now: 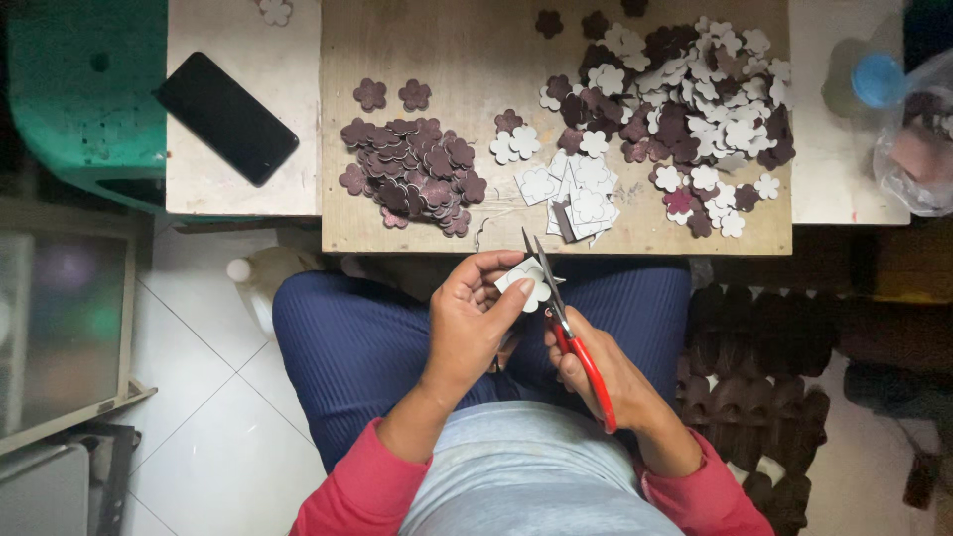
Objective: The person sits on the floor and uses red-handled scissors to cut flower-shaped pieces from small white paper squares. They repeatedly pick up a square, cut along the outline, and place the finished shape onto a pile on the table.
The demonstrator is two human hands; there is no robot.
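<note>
My left hand (475, 318) pinches a small white flower-shaped cutout (527, 281) over my lap. My right hand (604, 372) grips red-handled scissors (561, 313), whose blades point up and meet the cutout's right edge. On the wooden board (447, 60) in front of me lie a neat heap of maroon flower shapes (412, 169) on the left, a small stack of white squares marked with flower outlines (578, 197) in the middle, and a big mixed heap of maroon and white flowers (685, 109) on the right.
A black phone (226, 117) lies on the white surface at the left, beside a green plastic stool (84, 94). A bottle with a blue cap (879, 79) and a clear plastic bag (918, 149) sit at the far right. White floor tiles (199, 397) spread lower left.
</note>
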